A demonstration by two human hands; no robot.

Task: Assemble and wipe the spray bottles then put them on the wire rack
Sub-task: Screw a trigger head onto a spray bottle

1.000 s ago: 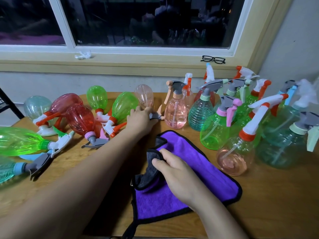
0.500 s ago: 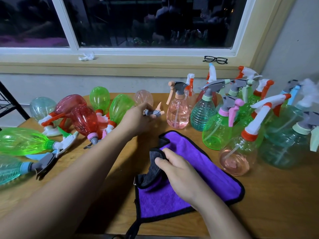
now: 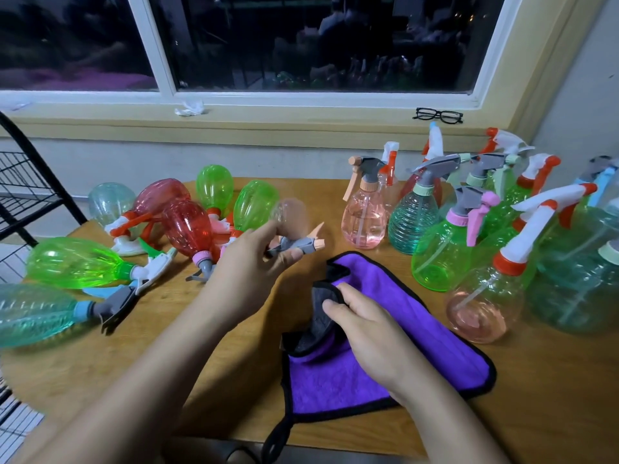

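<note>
We're holding the pale pink spray bottle point(image 3: 290, 212) by its grey trigger head point(image 3: 299, 245) in our left hand point(image 3: 253, 266) — fingers curled round it, bottle blurry and up off the table point(image 3: 552, 396), between the lying bottles point(image 3: 73, 262) on the left and the upright bottles point(image 3: 435, 259) on the right. Our right hand point(image 3: 368, 333) is pinching the folded corner of the purple cloth point(image 3: 422, 329) — it's lying on the table. The wire rack point(image 3: 23, 185) is sitting far left.

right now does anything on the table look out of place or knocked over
Yes: the bottles on the left lie on their sides in a jumble, while the bottles on the right stand upright. The purple cloth has one corner folded over, grey side up. A crumpled tissue and glasses sit on the windowsill.
</note>
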